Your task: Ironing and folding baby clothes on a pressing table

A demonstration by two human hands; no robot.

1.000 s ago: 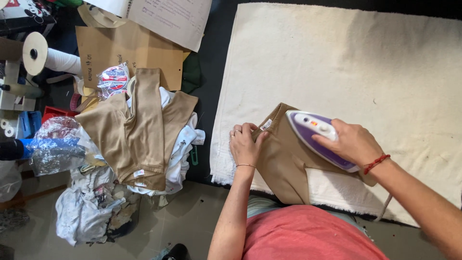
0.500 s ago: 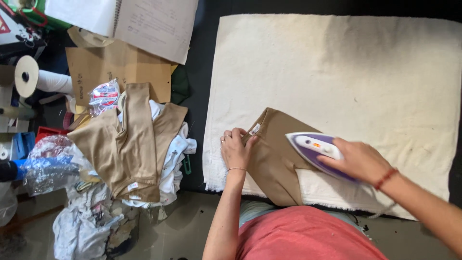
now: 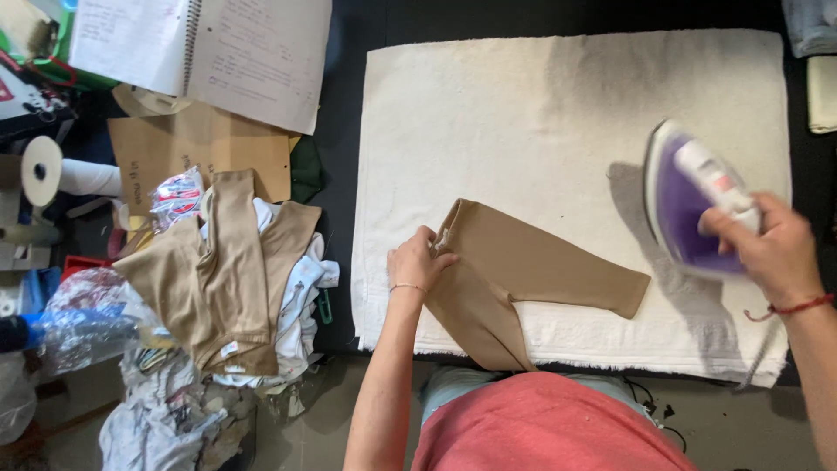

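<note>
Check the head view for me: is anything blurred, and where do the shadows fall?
Head view: the purple-and-white iron and right hand are motion-blurred; the left hand and tan garment are sharp. The iron casts a soft shadow on the white towel to its left; light is even, no glare.

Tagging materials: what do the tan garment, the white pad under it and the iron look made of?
Tan garment: soft matte knit fabric, probably; it folds limply. White pad: thick woven cloth, frayed front edge, faint scorch marks. Iron: glossy purple and white plastic shell; blurred.
</note>
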